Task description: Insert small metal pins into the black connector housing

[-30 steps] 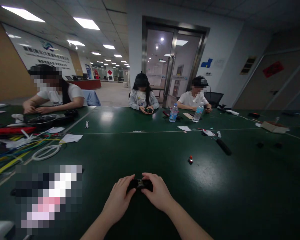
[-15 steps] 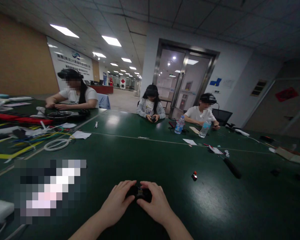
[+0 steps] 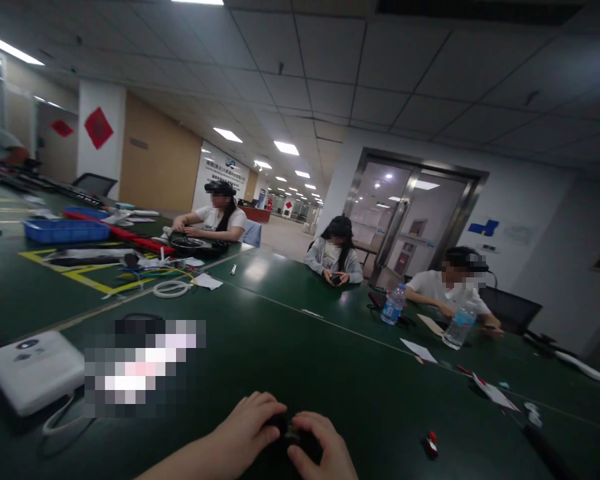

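Lower in view than before, a black object (image 3: 293, 435) is gripped by the left hand (image 3: 247, 428) and right hand (image 3: 329, 445).

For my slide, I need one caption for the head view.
The left hand and right hand hold a small dark object at a green table.

i count my two bare hands (image 3: 250, 427), one small black object (image 3: 293, 437) in their grip, two clear plastic bottles with blue labels (image 3: 393, 307), one boxy white plastic device (image 3: 37, 373), one coiled white cable (image 3: 173, 294) and three seated people wearing black headgear (image 3: 430, 291).
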{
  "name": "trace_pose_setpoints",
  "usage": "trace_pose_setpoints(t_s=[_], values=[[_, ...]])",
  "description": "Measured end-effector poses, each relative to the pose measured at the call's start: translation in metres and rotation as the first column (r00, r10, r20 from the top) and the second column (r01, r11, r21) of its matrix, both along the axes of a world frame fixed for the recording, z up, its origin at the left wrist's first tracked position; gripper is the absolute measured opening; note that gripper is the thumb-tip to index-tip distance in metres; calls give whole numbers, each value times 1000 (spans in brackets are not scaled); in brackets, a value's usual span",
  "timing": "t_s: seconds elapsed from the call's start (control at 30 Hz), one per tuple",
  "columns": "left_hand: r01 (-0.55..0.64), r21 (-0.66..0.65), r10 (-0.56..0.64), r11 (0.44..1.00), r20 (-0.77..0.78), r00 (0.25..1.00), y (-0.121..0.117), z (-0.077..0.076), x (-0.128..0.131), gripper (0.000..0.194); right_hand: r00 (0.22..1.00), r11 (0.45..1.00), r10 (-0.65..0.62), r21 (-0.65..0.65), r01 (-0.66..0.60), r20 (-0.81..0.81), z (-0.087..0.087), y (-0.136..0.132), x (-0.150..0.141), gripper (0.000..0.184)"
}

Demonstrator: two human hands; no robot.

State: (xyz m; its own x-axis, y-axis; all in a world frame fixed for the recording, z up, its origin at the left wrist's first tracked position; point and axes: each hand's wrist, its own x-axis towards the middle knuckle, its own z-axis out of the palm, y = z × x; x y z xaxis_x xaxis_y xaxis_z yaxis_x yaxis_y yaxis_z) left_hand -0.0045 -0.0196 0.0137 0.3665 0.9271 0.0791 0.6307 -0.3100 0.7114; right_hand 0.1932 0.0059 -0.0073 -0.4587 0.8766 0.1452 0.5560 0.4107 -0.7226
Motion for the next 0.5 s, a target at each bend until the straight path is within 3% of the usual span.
trace_pose_setpoints(t_s=[0.23, 0.5], values=[[9, 1, -9, 1000, 6, 1000, -4, 4, -1, 37, 999, 999, 22, -32, -21, 27, 21, -11, -5, 31], [8, -3, -8, 1000, -17, 1000, -9, 13, 0, 37, 999, 999, -20, 34, 21, -29, 5, -5, -8, 31]])
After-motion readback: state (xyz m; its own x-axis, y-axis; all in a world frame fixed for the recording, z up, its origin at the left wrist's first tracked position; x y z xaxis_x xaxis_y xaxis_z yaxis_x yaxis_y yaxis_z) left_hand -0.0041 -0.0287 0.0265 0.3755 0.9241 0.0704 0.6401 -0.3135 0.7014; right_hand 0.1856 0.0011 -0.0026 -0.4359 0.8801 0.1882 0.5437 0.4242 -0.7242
